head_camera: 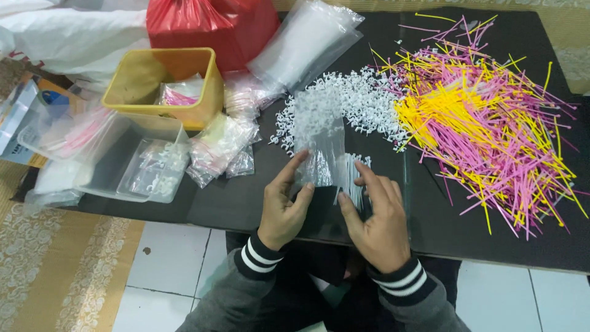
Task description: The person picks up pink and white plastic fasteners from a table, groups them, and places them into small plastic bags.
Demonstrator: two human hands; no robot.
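Both hands work at the near edge of the black counter (479, 240): the left hand (281, 212) pinches the lower edge of a small clear bag (319, 144) between thumb and fingers, while the right hand (376, 221) lies half open, fingertips on a bundle of white sticks (351, 175) beside the bag. Behind lie white plastic clips (362, 101) and a heap of pink and yellow sticks (491, 129).

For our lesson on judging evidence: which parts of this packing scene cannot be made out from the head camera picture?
- Contents of the clear bag at the left hand: glare blurs them.
- White sticks: partly covered by the right hand.
- Red bag: cut off by the top edge.
- Yellow tub: its wall hides most of the contents.
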